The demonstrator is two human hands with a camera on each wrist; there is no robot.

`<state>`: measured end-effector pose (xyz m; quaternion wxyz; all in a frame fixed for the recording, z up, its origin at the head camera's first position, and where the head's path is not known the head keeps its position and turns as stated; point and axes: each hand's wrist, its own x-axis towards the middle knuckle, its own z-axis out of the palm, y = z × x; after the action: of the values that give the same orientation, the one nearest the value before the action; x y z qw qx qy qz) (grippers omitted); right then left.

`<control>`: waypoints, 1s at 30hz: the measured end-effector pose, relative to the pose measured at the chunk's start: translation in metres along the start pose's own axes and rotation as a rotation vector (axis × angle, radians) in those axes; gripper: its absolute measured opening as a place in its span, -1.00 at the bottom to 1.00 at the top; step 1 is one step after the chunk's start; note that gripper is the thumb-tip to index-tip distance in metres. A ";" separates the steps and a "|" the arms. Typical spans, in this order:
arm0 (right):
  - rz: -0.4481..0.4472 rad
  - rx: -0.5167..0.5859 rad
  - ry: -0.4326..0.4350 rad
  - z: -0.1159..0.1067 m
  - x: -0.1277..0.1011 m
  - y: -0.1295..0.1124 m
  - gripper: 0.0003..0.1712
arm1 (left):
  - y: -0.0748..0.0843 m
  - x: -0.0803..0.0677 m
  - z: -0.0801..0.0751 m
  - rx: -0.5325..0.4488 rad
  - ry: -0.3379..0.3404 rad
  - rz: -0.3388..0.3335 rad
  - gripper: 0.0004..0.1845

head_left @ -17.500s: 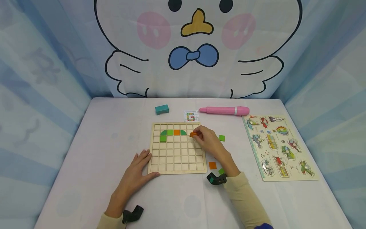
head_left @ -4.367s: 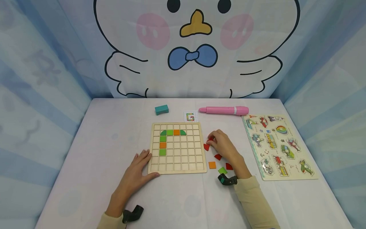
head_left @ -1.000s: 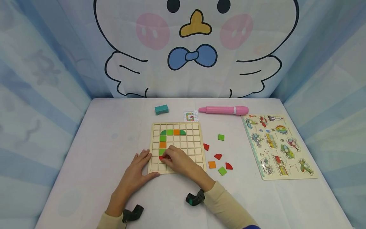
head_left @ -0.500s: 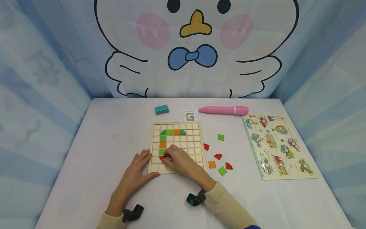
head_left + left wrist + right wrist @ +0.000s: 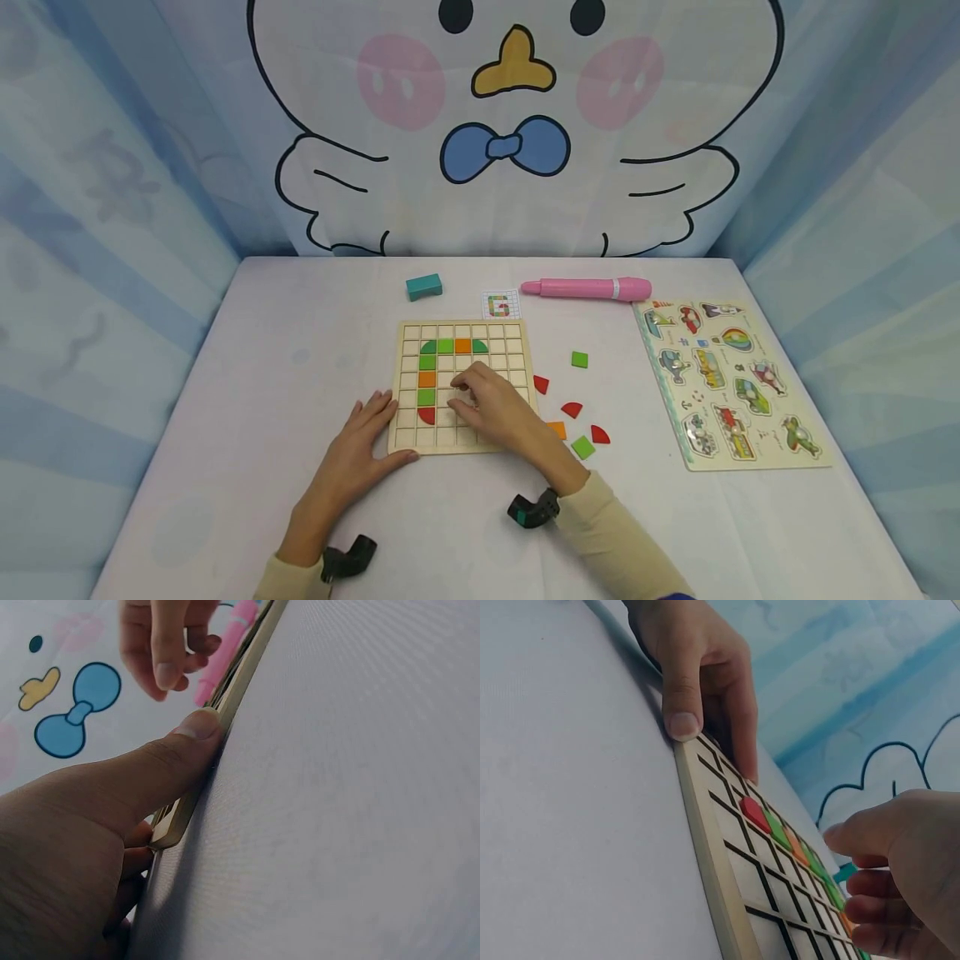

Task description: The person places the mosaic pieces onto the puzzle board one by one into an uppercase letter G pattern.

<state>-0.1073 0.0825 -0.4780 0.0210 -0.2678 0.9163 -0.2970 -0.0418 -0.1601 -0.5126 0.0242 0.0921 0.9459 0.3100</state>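
A wooden grid board (image 5: 408,437) lies at the table's middle. My left hand (image 5: 358,450) braces its near left corner, thumb against the front edge and straight fingers along the left side. On the board, a red quarter-circle tile (image 5: 427,415) sits at the bottom of a column of green and orange square tiles (image 5: 427,379). A top row of tiles (image 5: 454,346) ends in a dark green quarter-circle (image 5: 480,347). My right hand (image 5: 495,408) hovers over the board's middle, nothing held, thumb apart from its loosely bent fingers. The right wrist view shows the red tile (image 5: 755,814) inside its cell.
Right of the board lie red quarter-circle tiles (image 5: 572,410), green squares (image 5: 580,359) and an orange square (image 5: 557,430), partly covered by the right arm. Behind it are a pattern card (image 5: 501,304), a teal block (image 5: 424,287) and a pink pen (image 5: 585,289). A picture puzzle (image 5: 738,392) lies at far right.
My right hand carried a red quarter-circle from the right side to the column's bottom, let go of it and drew back up and right. My left hand stayed put.
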 end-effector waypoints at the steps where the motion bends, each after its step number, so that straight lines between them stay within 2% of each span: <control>1: 0.008 0.001 0.005 -0.002 0.000 0.001 -0.71 | 0.000 0.000 0.000 0.002 -0.001 0.000 -0.03; 8: 0.055 0.030 0.045 -0.015 -0.005 0.014 -0.66 | 0.001 0.000 0.000 0.000 -0.002 -0.003 -0.03; 19: 0.021 0.010 0.158 -0.036 -0.011 0.039 -0.67 | 0.001 0.000 0.001 -0.006 -0.004 -0.005 -0.03; 30: 0.139 -0.007 0.188 -0.051 -0.020 0.062 -0.62 | 0.002 0.000 0.000 -0.001 -0.007 -0.013 -0.02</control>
<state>-0.1302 0.1617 -0.4726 -0.0456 -0.1748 0.9316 -0.3153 -0.0413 -0.1586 -0.5118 0.0294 0.0870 0.9463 0.3101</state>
